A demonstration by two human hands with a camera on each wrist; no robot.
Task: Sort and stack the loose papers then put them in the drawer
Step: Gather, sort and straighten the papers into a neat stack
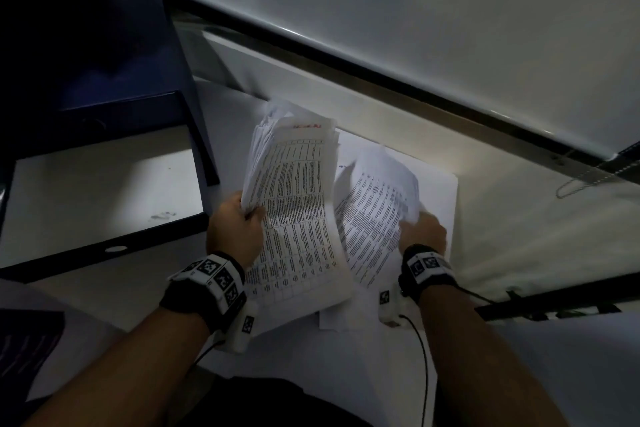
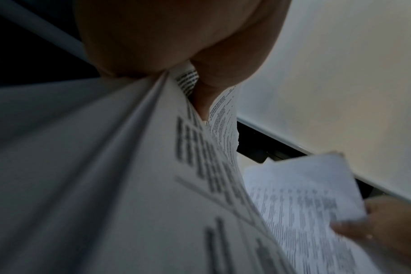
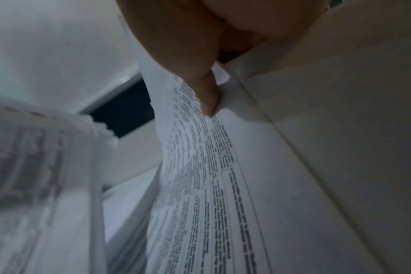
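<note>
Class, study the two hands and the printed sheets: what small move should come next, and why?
Probably lay the single printed white sheet, pinched by the right hand, onto the thick bundle of printed white papers gripped by the left hand. More sheets still lie below, and the open dark blue drawer waits alongside.

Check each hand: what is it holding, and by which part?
Left hand grips the paper stack by its left edge. Right hand pinches a single printed sheet at its right edge.

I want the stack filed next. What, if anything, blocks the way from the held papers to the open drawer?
Nothing visible. The left hand grips the stack of papers; the open drawer lies just to its left, its pale bottom bare. The right hand pinches a loose sheet.
</note>
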